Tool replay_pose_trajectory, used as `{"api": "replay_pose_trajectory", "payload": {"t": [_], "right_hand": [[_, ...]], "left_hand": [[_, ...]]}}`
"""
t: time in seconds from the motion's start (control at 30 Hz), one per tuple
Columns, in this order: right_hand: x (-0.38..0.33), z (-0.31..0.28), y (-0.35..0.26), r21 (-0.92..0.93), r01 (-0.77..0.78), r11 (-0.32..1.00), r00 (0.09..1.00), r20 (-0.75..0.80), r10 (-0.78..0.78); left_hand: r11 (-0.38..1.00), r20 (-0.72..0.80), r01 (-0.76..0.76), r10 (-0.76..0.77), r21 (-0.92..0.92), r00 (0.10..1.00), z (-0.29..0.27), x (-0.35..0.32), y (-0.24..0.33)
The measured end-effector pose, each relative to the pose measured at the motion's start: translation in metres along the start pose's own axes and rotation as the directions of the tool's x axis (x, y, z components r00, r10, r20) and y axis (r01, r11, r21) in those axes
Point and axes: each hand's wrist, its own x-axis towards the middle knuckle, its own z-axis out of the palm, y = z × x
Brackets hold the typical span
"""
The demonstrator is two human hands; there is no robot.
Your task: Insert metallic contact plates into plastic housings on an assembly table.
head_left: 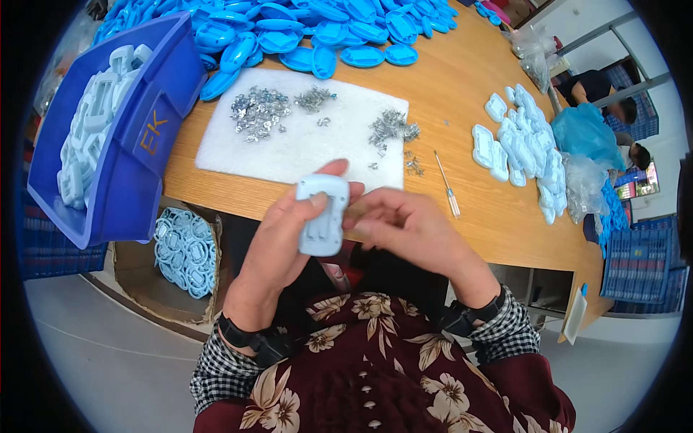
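The pale blue plastic part [322,215] is grasped in the left grip [289,231] and pinched by the right grip [401,224], near the white mat [289,151] on the tabletop [491,209].

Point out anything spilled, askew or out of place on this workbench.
A few small metal clips have strayed off the white foam mat onto the bare wooden table, beside the clear-handled screwdriver. Otherwise nothing stands out.

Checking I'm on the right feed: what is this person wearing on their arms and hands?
Both hands are bare: no gloves on the left hand or right hand. Each wrist carries a black strap, above black-and-white checked cuffs. Over those sits a dark red garment with a cream flower print.
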Motion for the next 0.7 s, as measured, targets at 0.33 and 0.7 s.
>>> {"api": "replay_pose_trajectory", "payload": {"t": [0.33,0.7], "right_hand": [[0.032,-0.034,0.019,-0.736,0.142,0.662,0.848,-0.255,-0.466],[0.039,-0.030,0.004,-0.748,0.176,0.640,0.837,-0.229,-0.497]], "left_hand": [[0.985,-0.038,-0.004,-0.003,-0.175,0.999,-0.023,0.006,0.002],[0.974,0.004,0.021,-0.020,-0.227,1.000,-0.033,0.011,0.003]]}}
